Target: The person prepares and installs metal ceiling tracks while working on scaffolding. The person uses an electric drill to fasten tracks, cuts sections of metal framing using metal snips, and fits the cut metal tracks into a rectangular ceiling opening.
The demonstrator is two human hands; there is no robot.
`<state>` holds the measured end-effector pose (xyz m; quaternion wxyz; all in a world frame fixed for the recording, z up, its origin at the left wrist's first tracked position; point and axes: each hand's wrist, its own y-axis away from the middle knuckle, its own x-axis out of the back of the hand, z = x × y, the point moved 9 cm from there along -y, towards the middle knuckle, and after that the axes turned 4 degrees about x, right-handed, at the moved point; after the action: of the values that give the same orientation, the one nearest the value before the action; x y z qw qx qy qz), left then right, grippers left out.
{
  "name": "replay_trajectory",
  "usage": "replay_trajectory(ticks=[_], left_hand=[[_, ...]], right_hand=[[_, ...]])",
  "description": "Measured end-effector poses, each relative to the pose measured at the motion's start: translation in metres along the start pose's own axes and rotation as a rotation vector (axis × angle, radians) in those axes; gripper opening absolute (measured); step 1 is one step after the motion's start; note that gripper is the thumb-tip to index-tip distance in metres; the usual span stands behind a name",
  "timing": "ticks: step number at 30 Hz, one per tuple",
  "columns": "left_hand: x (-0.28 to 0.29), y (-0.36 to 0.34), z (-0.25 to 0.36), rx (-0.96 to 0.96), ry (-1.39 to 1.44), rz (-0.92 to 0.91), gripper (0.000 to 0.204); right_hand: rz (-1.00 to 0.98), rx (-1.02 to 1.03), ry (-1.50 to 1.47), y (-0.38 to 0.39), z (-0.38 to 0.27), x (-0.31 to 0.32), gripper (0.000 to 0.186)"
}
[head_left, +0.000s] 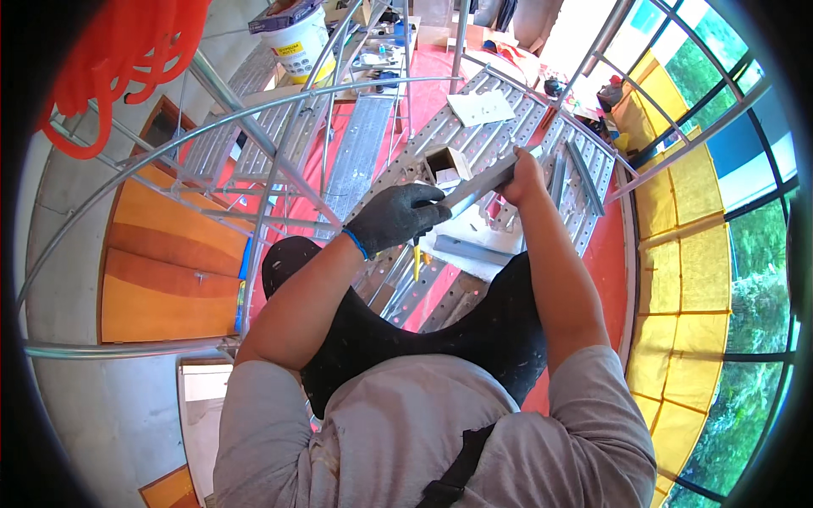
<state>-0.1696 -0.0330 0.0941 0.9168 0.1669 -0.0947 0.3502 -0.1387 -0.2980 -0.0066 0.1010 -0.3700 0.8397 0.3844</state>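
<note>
A short grey metal channel (481,184) slants up to the right between my hands, over the perforated scaffold planks (423,157). My left hand (396,218), in a dark glove with a blue cuff, closes on its lower left end. My right hand (527,179) is wrapped round the upper right end; the back of that hand is bare. Below the channel lies another grey metal strip (474,249). A tool with a yellow handle (417,262) stands out beneath my left hand, its other end hidden. Just beyond the channel sits a small open box (447,165) with pale pieces inside.
A white board offcut (481,108) lies farther along the planks, and long metal profiles (584,176) rest at right. Scaffold tubes (254,135) cross the left side. A white bucket (301,51) stands at the back. Orange hose coils (127,59) hang upper left; yellow sheeting (686,271) lines the windows.
</note>
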Motion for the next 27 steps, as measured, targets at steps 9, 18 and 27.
replay_trajectory(ticks=[9, 18, 27], left_hand=[[0.022, -0.009, -0.043, 0.334, 0.758, 0.127, 0.04], [0.02, -0.029, -0.021, -0.158, 0.123, 0.075, 0.046], [0.068, -0.028, -0.031, -0.125, -0.184, 0.195, 0.033]], right_hand=[[-0.251, 0.073, -0.069, 0.008, -0.007, -0.026, 0.055], [-0.214, 0.501, 0.296, -0.071, -0.029, 0.055, 0.038], [0.003, 0.085, 0.067, -0.017, 0.013, -0.033, 0.042]])
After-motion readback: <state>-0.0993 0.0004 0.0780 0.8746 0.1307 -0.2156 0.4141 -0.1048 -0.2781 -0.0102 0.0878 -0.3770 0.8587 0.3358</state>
